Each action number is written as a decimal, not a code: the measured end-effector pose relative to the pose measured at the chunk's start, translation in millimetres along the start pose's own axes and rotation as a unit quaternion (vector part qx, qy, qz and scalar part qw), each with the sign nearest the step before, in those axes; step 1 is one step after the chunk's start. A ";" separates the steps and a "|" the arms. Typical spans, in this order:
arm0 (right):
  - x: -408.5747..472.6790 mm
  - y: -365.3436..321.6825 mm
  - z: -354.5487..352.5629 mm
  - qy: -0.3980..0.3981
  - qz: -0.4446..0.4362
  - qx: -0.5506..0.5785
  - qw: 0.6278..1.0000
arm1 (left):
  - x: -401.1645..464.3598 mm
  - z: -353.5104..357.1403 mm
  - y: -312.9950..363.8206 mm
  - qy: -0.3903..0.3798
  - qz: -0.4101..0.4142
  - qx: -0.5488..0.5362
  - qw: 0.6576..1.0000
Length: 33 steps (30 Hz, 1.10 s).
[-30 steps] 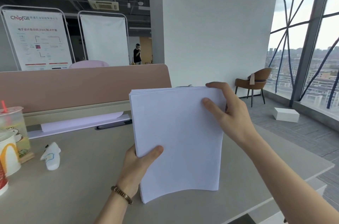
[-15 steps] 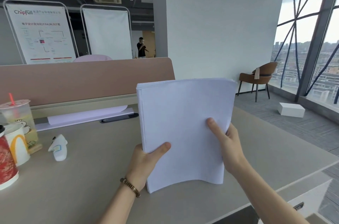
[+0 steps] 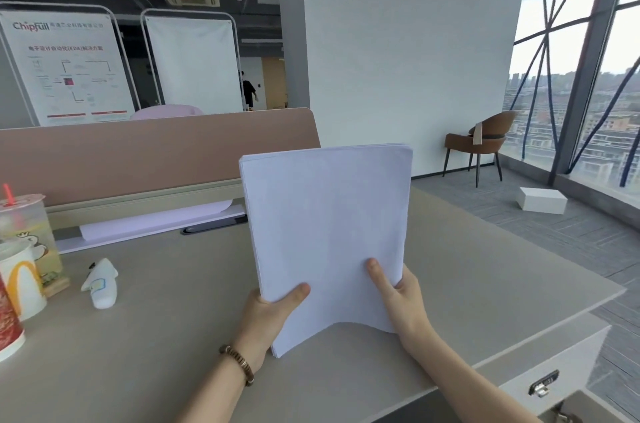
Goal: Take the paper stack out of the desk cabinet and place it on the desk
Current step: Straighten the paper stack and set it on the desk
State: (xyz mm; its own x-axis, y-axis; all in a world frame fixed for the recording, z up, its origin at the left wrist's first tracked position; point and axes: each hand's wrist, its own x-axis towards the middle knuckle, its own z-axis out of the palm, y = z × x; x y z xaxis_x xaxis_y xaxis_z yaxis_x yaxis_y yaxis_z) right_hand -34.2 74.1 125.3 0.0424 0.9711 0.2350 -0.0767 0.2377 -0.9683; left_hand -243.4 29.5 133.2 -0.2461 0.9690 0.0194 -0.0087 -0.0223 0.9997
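Observation:
A thick white paper stack (image 3: 329,235) stands upright on its lower edge on the grey desk (image 3: 156,325), in the middle of the view. My left hand (image 3: 270,311) grips its lower left side, thumb on the front sheet. My right hand (image 3: 401,298) holds the lower right side, thumb on the front as well. The bottom edge bows upward in the middle. The white desk cabinet (image 3: 561,363) with a lock shows at the bottom right, under the desk edge.
Drink cups (image 3: 24,249) stand at the left desk edge, with a small white gadget (image 3: 102,284) beside them. A pink divider panel (image 3: 156,148) closes the desk's back; papers and a dark pen (image 3: 214,226) lie beneath it. A brown chair (image 3: 481,142) and a white box (image 3: 542,199) stand on the floor at right.
My right hand slid from the stack's top right corner down to its lower right side. The stack stays upright on the desk between both hands.

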 end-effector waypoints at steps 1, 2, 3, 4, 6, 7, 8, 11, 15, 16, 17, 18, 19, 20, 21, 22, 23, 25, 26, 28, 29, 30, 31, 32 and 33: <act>2.6 -0.5 -0.7 0.002 0.002 -0.013 1.000 | 0.2 0.7 1.4 0.006 0.003 0.005 1.000; 5.0 -0.4 -2.0 0.006 0.002 -0.024 1.000 | 0.9 1.7 2.8 0.011 0.007 0.010 1.000; 7.3 -0.1 -3.2 0.011 0.003 -0.039 0.999 | 2.1 2.4 3.9 0.010 0.008 0.014 1.000; 9.3 0.7 -4.9 0.013 0.005 -0.056 0.998 | 3.6 3.2 4.4 0.005 0.006 0.017 1.000; 11.7 0.2 -9.8 0.001 0.023 -0.096 0.995 | 6.7 4.5 4.8 -0.010 -0.008 0.024 1.000; 13.5 0.4 -13.0 -0.008 0.037 -0.109 0.993 | 8.3 5.9 5.6 -0.017 -0.016 0.025 0.999; 16.0 0.2 -16.2 -0.016 0.051 -0.115 0.992 | 11.5 8.0 6.2 -0.024 -0.022 0.029 0.999; 30.6 -2.4 -27.6 -0.015 0.087 -0.127 0.988 | 22.2 22.2 14.5 -0.041 -0.041 0.030 0.998; 69.2 -16.4 -54.1 0.004 0.179 -0.106 0.978 | 41.2 56.9 23.5 -0.051 -0.123 0.004 0.991; 78.1 -21.2 -63.6 0.001 0.201 -0.102 0.974 | 47.5 66.8 22.9 -0.054 -0.137 -0.002 0.989; 87.2 -23.6 -73.5 -0.003 0.216 -0.110 0.970 | 53.5 76.8 21.8 -0.056 -0.153 -0.005 0.987; 96.3 -24.0 -83.4 -0.009 0.224 -0.126 0.966 | 61.6 86.9 18.9 -0.056 -0.167 -0.006 0.984; 104.7 -23.4 -92.7 -0.012 0.228 -0.144 0.963 | 69.7 97.4 15.5 -0.053 -0.178 -0.005 0.983; 112.8 -20.5 -101.4 -0.012 0.225 -0.161 0.961 | 77.6 108.0 12.4 -0.050 -0.184 -0.004 0.982; 120.6 -17.1 -110.3 -0.010 0.222 -0.175 0.959 | 86.6 117.8 8.8 -0.047 -0.187 -0.002 0.981; 128.8 -14.0 -119.0 -0.007 0.222 -0.186 0.957 | 95.2 128.6 6.2 -0.050 -0.187 0.004 0.981; 136.5 -10.9 -127.1 -0.010 0.223 -0.194 0.955 | 103.5 138.7 3.8 -0.049 -0.181 0.007 0.982; 151.0 -5.1 -141.3 -0.019 0.220 -0.218 0.951 | 117.0 159.2 2.3 -0.037 -0.175 0.015 0.984; 158.6 -1.9 -147.8 -0.022 0.216 -0.235 0.948 | 125.2 168.9 0.8 -0.031 -0.172 0.016 0.984; 173.6 2.7 -157.8 -0.018 0.207 -0.261 0.943 | 143.5 186.1 -3.3 -0.020 -0.161 0.021 0.987; 181.6 5.1 -162.4 -0.011 0.203 -0.268 0.942 | 151.7 193.8 -4.1 -0.012 -0.152 0.033 0.988; 189.4 7.5 -166.5 -0.004 0.199 -0.272 0.942 | 161.2 200.5 -5.8 0.002 -0.137 0.059 0.989; 197.7 9.8 -170.8 0.004 0.196 -0.274 0.942 | 170.0 206.1 -7.3 0.010 -0.121 0.103 0.987; 206.5 12.2 -175.2 0.010 0.194 -0.277 0.941 | 179.1 210.9 -8.4 0.011 -0.105 0.157 0.982; 215.2 14.2 -179.4 0.014 0.191 -0.283 0.940 | 186.9 215.3 -9.7 0.010 -0.087 0.209 0.974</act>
State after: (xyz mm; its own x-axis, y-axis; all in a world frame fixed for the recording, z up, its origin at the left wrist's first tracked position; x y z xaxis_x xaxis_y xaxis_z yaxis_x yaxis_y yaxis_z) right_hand 152.5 282.3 146.9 0.1466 0.9802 -0.1334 0.4497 -0.1862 -0.8736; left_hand -80.6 263.8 130.2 -0.2952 0.9442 -0.1463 0.3425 0.2476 0.9063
